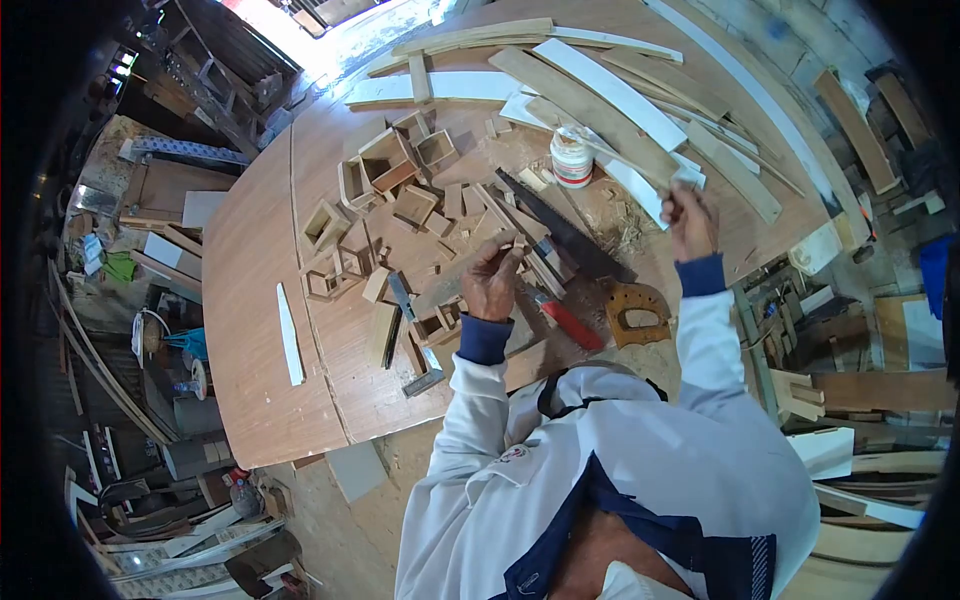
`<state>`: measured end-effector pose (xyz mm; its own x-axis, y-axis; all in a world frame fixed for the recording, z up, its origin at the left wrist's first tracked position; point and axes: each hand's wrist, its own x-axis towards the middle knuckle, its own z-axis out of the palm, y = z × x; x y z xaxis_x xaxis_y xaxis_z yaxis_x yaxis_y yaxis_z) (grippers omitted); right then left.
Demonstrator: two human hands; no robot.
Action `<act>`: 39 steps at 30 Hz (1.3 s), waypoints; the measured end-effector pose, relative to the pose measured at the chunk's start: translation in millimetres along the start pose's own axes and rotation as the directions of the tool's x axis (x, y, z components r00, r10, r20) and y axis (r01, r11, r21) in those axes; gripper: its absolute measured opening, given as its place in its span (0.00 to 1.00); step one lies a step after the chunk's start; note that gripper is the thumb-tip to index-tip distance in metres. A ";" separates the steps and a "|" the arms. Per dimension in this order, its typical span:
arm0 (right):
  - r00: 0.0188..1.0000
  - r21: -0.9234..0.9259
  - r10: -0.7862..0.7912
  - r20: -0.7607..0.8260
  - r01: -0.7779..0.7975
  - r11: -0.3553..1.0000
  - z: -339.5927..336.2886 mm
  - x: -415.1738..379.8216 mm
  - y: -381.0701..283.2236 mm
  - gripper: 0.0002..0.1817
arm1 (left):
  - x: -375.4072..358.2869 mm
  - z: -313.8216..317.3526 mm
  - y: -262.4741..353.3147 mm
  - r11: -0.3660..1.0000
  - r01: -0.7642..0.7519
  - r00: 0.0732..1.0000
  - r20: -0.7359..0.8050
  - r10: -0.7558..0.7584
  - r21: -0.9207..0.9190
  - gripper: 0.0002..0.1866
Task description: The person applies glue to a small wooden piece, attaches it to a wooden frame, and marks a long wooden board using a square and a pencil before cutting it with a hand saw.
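Observation:
My left hand (489, 279) is closed, pinching a small wooden piece (512, 243) between thumb and fingers above the cluttered tabletop. In my right hand (692, 222) is a thin wooden stick (632, 167), its far end at the mouth of a white glue jar (572, 160) with a red-banded label. A handsaw (565, 222) with a wooden handle lies between my hands. Close to my left hand are a red-handled tool (572, 325) and a try square (424, 382). Small open wooden boxes (387, 160) sit beyond that hand, among loose offcuts.
The wooden table (250, 300) carries long planks and white strips (615, 95) at its far right. Wood shavings (625, 228) lie near the jar. One white sliver (289, 335) rests on the left side. Stacked boards (870, 460) stand at right; a cluttered bench (165, 185) is at left.

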<state>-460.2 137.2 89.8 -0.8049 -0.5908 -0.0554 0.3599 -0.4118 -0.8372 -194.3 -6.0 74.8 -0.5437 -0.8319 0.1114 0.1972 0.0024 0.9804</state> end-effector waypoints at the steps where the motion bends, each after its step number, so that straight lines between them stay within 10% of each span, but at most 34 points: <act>1: 0.995 0.031 0.095 0.004 -0.095 0.995 -1.3 -15.6 1.2 0.04 | 4.1 0.9 2.2 1.000 0.005 1.000 -0.001 -0.005 0.002 0.12; 17: 0.885 -0.045 0.412 0.218 -0.412 0.910 -10.4 -116.2 28.5 0.11 | 13.4 6.2 13.0 0.964 0.054 0.999 0.022 -0.050 -0.262 0.12; 25: 0.974 -0.566 -0.108 0.200 0.205 0.798 14.4 -122.5 30.2 0.11 | 6.2 9.0 9.2 0.962 0.079 0.997 0.023 -0.076 -0.263 0.16; 39: 0.907 -0.655 -0.326 0.268 0.419 0.628 17.9 -125.0 36.9 0.09 | 1.0 10.6 10.4 0.940 0.099 0.995 0.006 -0.102 -0.326 0.22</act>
<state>-337.9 183.4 75.5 -0.7208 -0.5872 0.3682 -0.4205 -0.0518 -0.9058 -201.5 -1.0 86.9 -0.5662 -0.8242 0.0118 0.3977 -0.2607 0.8797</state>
